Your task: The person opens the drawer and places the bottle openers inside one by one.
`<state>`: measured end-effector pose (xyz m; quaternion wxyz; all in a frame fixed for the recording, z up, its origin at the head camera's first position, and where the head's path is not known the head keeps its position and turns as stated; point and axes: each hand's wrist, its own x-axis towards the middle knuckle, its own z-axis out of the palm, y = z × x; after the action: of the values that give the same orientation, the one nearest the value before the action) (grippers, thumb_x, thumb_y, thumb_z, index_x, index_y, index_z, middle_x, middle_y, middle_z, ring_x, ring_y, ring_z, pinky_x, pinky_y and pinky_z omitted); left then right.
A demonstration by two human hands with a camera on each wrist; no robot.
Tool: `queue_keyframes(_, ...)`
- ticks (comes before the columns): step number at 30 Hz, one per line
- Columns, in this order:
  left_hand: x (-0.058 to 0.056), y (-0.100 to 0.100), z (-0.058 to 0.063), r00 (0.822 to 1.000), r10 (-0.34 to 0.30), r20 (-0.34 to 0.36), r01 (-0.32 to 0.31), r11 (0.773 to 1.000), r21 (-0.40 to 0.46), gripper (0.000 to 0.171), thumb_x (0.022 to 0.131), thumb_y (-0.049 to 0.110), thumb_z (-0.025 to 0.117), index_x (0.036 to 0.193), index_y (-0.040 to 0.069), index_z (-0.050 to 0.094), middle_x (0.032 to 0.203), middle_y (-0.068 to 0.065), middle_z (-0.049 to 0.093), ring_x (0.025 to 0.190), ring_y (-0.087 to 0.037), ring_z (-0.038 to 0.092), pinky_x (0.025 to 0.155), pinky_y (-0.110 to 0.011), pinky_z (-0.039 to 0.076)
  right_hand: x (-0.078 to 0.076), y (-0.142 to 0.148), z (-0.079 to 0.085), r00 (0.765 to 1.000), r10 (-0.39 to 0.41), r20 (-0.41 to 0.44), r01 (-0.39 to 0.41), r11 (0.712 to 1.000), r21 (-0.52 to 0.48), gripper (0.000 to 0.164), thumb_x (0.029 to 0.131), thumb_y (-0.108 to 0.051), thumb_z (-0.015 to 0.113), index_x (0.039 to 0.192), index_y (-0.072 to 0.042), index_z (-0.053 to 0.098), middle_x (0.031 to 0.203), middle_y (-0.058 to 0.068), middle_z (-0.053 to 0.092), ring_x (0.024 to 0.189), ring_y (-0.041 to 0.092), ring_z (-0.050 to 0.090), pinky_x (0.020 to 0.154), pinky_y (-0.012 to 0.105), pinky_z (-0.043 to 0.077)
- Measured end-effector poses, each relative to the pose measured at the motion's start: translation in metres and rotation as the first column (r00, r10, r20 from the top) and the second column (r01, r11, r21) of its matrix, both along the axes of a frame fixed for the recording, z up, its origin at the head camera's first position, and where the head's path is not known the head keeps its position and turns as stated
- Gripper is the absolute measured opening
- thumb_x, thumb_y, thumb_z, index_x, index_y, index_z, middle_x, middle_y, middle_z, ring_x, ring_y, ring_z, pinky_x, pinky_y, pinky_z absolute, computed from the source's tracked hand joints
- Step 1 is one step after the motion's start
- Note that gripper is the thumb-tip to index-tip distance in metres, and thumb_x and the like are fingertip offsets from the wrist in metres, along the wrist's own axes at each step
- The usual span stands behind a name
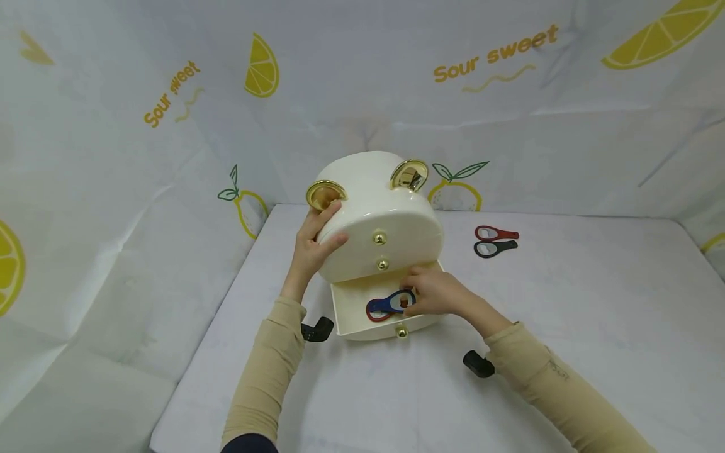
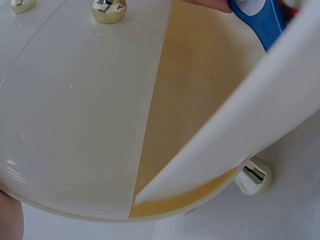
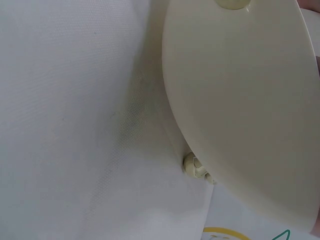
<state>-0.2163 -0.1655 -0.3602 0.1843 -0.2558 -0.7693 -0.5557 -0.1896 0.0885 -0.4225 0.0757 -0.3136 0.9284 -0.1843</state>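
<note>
A white round-fronted drawer box (image 1: 368, 217) with two gold ears stands on the table, its bottom drawer (image 1: 348, 308) pulled out. My left hand (image 1: 313, 246) holds the box by its left side, thumb on the front and fingers up by the left gold ear (image 1: 325, 194). Over the drawer, my right hand (image 1: 438, 293) pinches a blue bottle opener (image 1: 386, 305) at its ring end. Under the blue one lies a red bottle opener (image 1: 377, 316), partly covered. In the left wrist view, the blue opener (image 2: 261, 25) shows at the top, a fingertip against it.
Right of the box lie a red bottle opener (image 1: 496, 233) and a black bottle opener (image 1: 496, 248), side by side. Gold knobs (image 1: 379, 238) stick out from the drawer fronts. A small gold foot (image 2: 254, 176) supports the box. A lemon-print sheet (image 1: 351, 75) hangs behind the table.
</note>
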Motion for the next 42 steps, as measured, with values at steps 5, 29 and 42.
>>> queue_keyframes(5,-0.004,-0.001,-0.005,1.000,-0.007,-0.003,0.007,1.000,0.001,0.082,0.074,0.056,0.064,0.127,-0.005,0.050,0.129,-0.030,0.045,0.104,-0.008,0.043,0.087,-0.022,0.036,0.001,0.000,-0.001,1.000,-0.010,0.030,0.009,0.999,0.037,0.041,0.068,-0.032,0.080,0.102,-0.013,0.068,0.092,-0.001,0.057,0.068,0.008,0.048,0.058,0.024,0.039)
queue_keyframes(29,-0.005,-0.003,-0.006,1.000,-0.021,0.012,0.021,0.999,0.035,0.076,0.074,0.053,0.067,0.129,0.002,0.052,0.132,-0.027,0.044,0.109,-0.009,0.042,0.090,-0.025,0.036,-0.006,-0.007,-0.004,0.994,0.053,0.100,-0.049,0.998,-0.044,0.046,0.071,-0.025,0.080,0.111,-0.008,0.065,0.103,0.004,0.058,0.072,0.008,0.050,0.064,0.022,0.041)
queue_keyframes(42,-0.022,-0.009,-0.026,1.000,-0.002,0.026,0.002,1.000,0.018,0.083,0.070,0.060,0.066,0.130,0.005,0.052,0.136,-0.018,0.044,0.112,-0.012,0.042,0.092,-0.027,0.036,-0.006,-0.006,-0.008,0.992,0.074,0.103,-0.066,0.995,-0.074,0.038,0.078,-0.025,0.074,0.111,-0.009,0.065,0.108,0.003,0.061,0.070,0.004,0.050,0.065,0.021,0.041)
